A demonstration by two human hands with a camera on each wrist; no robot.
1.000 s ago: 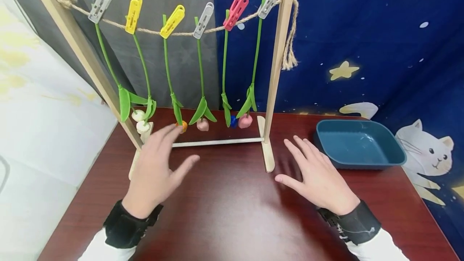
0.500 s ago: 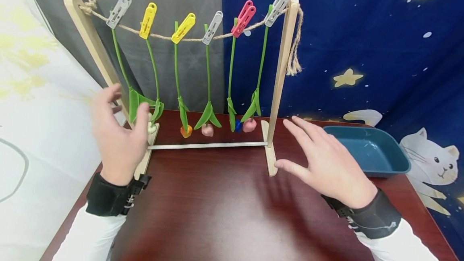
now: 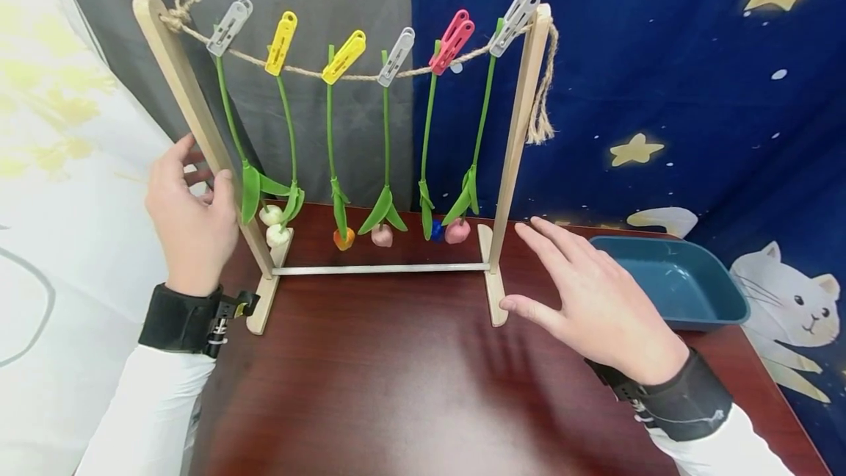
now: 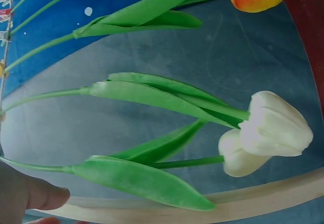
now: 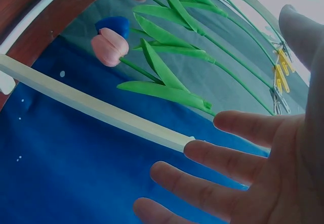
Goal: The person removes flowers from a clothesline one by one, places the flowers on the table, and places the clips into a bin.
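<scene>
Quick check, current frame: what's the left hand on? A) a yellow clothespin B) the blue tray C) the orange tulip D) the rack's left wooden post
D: the left hand wraps its fingers round the left wooden post of the rack, well below the rope, while the right hand hovers open near the right post, holding nothing.
</scene>
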